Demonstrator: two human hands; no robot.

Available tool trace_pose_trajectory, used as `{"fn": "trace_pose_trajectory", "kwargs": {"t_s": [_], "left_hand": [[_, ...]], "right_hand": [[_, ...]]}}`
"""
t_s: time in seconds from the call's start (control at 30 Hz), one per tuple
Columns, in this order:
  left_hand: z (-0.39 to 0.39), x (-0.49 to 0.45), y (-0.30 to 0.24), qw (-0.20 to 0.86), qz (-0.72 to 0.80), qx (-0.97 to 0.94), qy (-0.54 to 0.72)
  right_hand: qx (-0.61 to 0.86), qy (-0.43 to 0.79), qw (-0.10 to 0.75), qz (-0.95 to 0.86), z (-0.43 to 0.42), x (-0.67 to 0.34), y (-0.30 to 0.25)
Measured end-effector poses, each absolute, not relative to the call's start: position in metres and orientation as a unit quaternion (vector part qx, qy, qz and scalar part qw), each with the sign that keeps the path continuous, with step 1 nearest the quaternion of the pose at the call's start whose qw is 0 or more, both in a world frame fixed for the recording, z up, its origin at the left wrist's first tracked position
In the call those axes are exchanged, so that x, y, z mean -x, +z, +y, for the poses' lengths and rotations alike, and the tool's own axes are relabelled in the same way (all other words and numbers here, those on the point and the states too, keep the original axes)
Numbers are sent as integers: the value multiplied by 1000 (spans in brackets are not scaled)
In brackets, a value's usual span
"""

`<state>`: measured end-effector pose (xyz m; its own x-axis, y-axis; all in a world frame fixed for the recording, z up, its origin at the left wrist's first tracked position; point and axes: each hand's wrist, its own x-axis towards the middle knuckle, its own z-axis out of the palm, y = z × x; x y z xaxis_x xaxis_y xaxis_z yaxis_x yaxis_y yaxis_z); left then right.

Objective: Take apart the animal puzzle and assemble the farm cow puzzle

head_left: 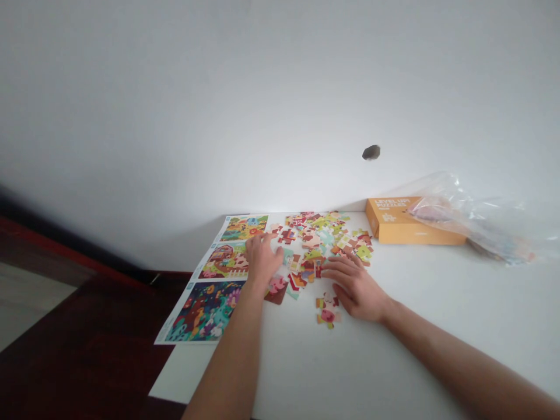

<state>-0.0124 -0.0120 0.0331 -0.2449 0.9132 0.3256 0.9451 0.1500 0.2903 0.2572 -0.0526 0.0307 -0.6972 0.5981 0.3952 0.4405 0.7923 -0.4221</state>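
Both of my hands are over the white table among loose jigsaw pieces. My left hand reaches over the right edge of a printed picture sheet, thumb and fingers apart, beside the left side of the piece pile. My right hand lies with its fingers stretched out at the near right edge of the pile, fingertips by several pieces. Just left of its thumb sits a small group of pieces with a cow's face, apart from the pile. Neither hand visibly holds a piece.
An orange puzzle box stands against the wall at the back right. A clear plastic bag with pieces inside rests partly on it. The white wall has a dark hole. The table's left edge drops to a dark floor.
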Motion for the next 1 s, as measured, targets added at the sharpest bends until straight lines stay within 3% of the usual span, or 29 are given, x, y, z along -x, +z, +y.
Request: {"fn": "trace_pose_trajectory", "kwargs": {"t_s": [0.17,0.27,0.67,1.0], "left_hand": [[-19,6,33,-24,-607,779,-153],[-20,8,33,-68,-609,783,-108],[-18,27,35,-75,-660,740,-106],[-23,17,40,-72,-634,763,-103]], "right_hand": [[299,143,192,-924,-53,-258,31],[309,138,170,-926,-54,-258,33],[292,155,154,-931,-57,-257,36],[261,161,214,-928,-58,-258,41]]}}
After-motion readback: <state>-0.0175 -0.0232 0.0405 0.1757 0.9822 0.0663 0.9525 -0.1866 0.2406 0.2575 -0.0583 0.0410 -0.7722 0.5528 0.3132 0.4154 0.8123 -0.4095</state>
